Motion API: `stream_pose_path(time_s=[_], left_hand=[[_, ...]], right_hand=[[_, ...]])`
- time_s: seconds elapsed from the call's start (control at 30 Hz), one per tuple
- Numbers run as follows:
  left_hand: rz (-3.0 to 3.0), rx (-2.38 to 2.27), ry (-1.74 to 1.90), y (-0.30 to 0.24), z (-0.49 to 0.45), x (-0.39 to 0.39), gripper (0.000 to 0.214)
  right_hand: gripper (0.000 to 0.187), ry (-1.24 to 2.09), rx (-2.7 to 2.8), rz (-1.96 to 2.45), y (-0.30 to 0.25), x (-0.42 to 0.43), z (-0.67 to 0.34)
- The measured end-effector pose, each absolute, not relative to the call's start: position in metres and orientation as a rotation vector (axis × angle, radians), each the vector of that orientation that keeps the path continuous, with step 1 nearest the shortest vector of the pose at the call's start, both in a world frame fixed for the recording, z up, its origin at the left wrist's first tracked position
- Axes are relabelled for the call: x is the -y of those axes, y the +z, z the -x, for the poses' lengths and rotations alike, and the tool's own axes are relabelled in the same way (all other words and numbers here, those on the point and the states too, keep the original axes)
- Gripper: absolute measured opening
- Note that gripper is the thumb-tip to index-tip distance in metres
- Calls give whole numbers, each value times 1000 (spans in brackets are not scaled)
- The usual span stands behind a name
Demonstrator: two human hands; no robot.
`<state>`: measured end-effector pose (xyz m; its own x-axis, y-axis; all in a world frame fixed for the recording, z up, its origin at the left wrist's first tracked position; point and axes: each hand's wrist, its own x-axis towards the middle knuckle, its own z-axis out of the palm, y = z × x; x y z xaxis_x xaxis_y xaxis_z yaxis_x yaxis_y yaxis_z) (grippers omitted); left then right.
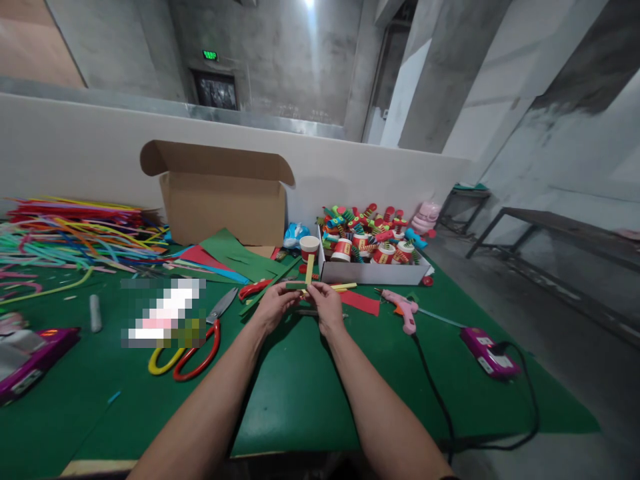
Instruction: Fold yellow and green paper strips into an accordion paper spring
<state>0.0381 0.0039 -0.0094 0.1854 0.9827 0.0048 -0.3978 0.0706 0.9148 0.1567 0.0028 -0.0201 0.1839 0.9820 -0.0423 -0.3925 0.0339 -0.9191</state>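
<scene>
Both my hands meet over the green table cover (300,400). My left hand (273,305) pinches a dark green paper strip (296,285) that lies crosswise. My right hand (326,303) pinches a pale yellow-green strip (309,268) that stands upright across the green one. The two strips cross between my fingertips. A red paper piece (361,303) lies just right of my right hand. Red-handled scissors (204,343) lie to the left of my left forearm.
An open cardboard box (223,200) stands behind, with green and red paper sheets (235,257) before it. A white tray (373,272) holds several finished colourful cup crafts. A pink glue gun (404,310) and its cable lie right. Pipe cleaners (70,230) pile at the left.
</scene>
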Motion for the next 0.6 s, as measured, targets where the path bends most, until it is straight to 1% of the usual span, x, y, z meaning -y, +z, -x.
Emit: stream_pose_path(time_s=[0.1, 0.2, 0.43, 0.6], left_hand=[[-987, -807, 1204, -12, -40, -3, 37], [-1001, -871, 1230, -16, -40, -6, 32], [-1087, -966, 1292, -17, -33, -10, 30], [-1021, -918, 1273, -15, -35, -8, 33]], right_hand=[[27, 1244, 768, 982, -22, -3, -155], [27, 1287, 790, 970, -22, 0, -151], [34, 1437, 815, 982, -15, 6, -153], [30, 1400, 749, 987, -15, 5, -152]])
